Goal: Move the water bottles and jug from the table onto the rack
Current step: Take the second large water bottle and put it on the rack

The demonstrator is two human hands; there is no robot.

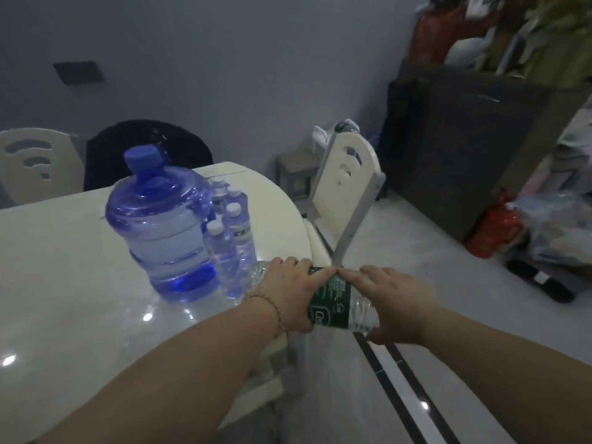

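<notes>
A large blue water jug (163, 225) with a blue cap stands on the white round table (64, 283). Several small clear bottles with white caps (232, 238) stand close against its right side. Both my hands hold a big clear bottle with a dark green label (333, 302), lying sideways over the table's right edge. My left hand (288, 293) grips it on the left of the label. My right hand (390, 302) grips its right end, fingers over the top. The rack is not clearly in view.
A white chair (346, 200) stands right beside the table edge, close to my hands. Another white chair (35, 161) and a dark one (150, 152) are behind the table. A dark cabinet (464, 149), a red bag (496, 232) and clutter fill the right side.
</notes>
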